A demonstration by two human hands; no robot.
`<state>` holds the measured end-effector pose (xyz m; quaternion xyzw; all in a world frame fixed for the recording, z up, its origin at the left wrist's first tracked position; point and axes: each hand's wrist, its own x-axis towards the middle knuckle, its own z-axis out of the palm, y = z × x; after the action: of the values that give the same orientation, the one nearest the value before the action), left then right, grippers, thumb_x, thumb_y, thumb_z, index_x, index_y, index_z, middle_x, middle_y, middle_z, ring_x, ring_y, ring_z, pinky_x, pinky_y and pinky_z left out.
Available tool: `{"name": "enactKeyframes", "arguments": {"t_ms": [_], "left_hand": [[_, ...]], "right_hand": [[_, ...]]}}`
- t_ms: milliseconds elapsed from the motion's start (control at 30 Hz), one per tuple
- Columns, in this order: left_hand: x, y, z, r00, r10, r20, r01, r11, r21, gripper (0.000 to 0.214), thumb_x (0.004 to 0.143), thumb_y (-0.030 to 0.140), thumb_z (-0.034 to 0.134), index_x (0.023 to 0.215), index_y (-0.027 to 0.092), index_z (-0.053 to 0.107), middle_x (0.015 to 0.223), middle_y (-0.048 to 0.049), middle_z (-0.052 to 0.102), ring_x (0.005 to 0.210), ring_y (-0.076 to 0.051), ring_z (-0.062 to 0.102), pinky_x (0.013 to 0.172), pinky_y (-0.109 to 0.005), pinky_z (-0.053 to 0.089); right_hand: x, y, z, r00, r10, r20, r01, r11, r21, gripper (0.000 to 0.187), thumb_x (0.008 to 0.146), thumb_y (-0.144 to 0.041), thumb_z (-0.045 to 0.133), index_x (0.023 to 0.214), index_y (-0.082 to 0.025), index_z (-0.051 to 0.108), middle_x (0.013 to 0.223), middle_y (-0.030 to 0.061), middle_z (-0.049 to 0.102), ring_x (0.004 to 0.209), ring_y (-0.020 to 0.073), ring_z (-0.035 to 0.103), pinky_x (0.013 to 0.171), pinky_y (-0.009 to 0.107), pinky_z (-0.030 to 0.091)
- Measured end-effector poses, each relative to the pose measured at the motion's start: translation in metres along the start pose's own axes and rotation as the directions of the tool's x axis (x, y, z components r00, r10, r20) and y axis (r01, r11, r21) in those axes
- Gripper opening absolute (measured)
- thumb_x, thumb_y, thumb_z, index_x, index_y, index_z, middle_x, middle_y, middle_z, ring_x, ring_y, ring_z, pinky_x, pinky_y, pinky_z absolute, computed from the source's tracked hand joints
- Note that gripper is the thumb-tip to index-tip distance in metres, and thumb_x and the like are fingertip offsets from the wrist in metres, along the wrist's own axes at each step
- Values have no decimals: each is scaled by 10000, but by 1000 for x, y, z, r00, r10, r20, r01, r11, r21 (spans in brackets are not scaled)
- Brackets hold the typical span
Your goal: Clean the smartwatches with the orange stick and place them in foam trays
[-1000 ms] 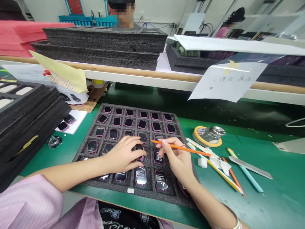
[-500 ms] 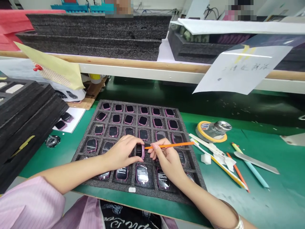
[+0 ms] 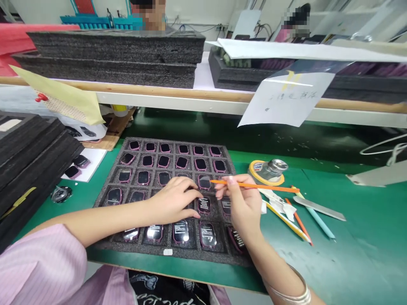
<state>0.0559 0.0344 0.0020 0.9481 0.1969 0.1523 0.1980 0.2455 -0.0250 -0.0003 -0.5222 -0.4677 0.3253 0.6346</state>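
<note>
A black foam tray (image 3: 104, 192) lies on the green bench, its pockets filled with several purple-rimmed watch bodies (image 3: 163, 162). My left hand (image 3: 173, 200) rests over the tray's middle, fingers curled down onto a pocket; what is under the fingertips is hidden. My right hand (image 3: 242, 203) pinches a thin orange stick (image 3: 267, 187) that lies level, its tip pointing left above the tray. Watch bodies with white printed backs (image 3: 207, 233) sit in the nearest rows.
Right of the tray lie a yellow tape roll with a metal can (image 3: 269, 171), tweezers, pencils and a steel blade (image 3: 319, 207). Stacked black foam trays (image 3: 28, 156) stand at the left. A shelf (image 3: 178, 95) with more foam runs across the back, with people behind it.
My left hand had lifted a watch body on edge half a second ago; it now lies flat and the hand covers the pocket. The orange stick's tip moved slightly right.
</note>
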Motion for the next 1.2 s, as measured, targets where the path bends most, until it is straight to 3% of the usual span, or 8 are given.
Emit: {"name": "enactKeyframes", "arguments": {"t_ms": [100, 200, 300, 400, 567, 700, 967, 1200], "left_hand": [[19, 7, 18, 995, 100, 10, -100, 995, 29, 455, 878, 488, 704, 1179, 147, 700, 1356, -241, 566, 1352, -415, 477, 1086, -603, 411], [23, 8, 30, 992, 120, -32, -118, 991, 59, 413, 881, 496, 698, 1084, 138, 732, 1359, -261, 562, 1407, -455, 417, 1111, -641, 369], [16, 5, 30, 989, 118, -84, -114, 992, 55, 287, 924, 431, 663, 1035, 173, 721, 1276, -191, 629, 1358, -386, 489, 1121, -612, 378], [10, 1, 26, 992, 99, -82, -96, 995, 42, 271, 953, 397, 621, 1129, 205, 699, 1235, -149, 647, 1264, -335, 559, 1081, -573, 435], [14, 2, 25, 993, 114, -32, -111, 990, 83, 265, 949, 379, 621, 1148, 225, 702, 1295, -160, 570, 1324, -361, 486, 1088, -575, 422], [16, 3, 22, 993, 101, -56, -98, 994, 45, 250, 933, 364, 649, 1116, 199, 689, 1261, -157, 594, 1332, -358, 480, 1104, -574, 403], [13, -1, 27, 995, -22, -93, 6, 986, -168, 255, 877, 383, 747, 1067, 234, 666, 1131, -66, 665, 1125, -258, 602, 1003, -459, 468], [15, 2, 26, 991, -117, -61, 105, 980, -172, 529, 806, 378, 816, 1196, 185, 515, 1156, -103, 653, 1106, -293, 596, 985, -494, 471]], "right_hand": [[5, -7, -12, 998, -27, -59, 27, 1000, -2, 289, 968, -518, 563, 899, -241, 516, 756, -5, 681, 551, 113, 609, 561, 261, 522], [4, -11, -24, 999, -23, -33, 21, 999, -48, 302, 946, -528, 597, 890, -234, 558, 745, 4, 690, 551, 116, 606, 575, 270, 536], [-3, -5, -32, 1000, -10, -1, 10, 993, -122, 327, 922, -545, 627, 860, -225, 600, 691, 10, 684, 573, 138, 630, 588, 286, 546], [-9, 8, -37, 1000, -4, 15, 7, 983, -185, 355, 916, -565, 623, 836, -220, 608, 687, 25, 697, 618, 165, 668, 621, 309, 551], [-12, 25, -38, 999, -7, 45, 18, 969, -245, 360, 941, -566, 582, 852, -219, 619, 740, 43, 722, 700, 189, 697, 695, 334, 548], [-15, 24, -39, 997, -12, 77, 34, 958, -284, 337, 960, -530, 567, 836, -224, 630, 740, 40, 712, 678, 185, 677, 664, 319, 533], [-16, 18, -39, 985, -28, 169, 86, 932, -352, 311, 981, -449, 552, 771, -233, 631, 721, 28, 679, 685, 183, 648, 684, 308, 499], [-14, 19, -38, 977, -15, 213, 97, 920, -379, 307, 991, -434, 531, 785, -236, 643, 742, 32, 690, 735, 199, 653, 730, 328, 482]]}}
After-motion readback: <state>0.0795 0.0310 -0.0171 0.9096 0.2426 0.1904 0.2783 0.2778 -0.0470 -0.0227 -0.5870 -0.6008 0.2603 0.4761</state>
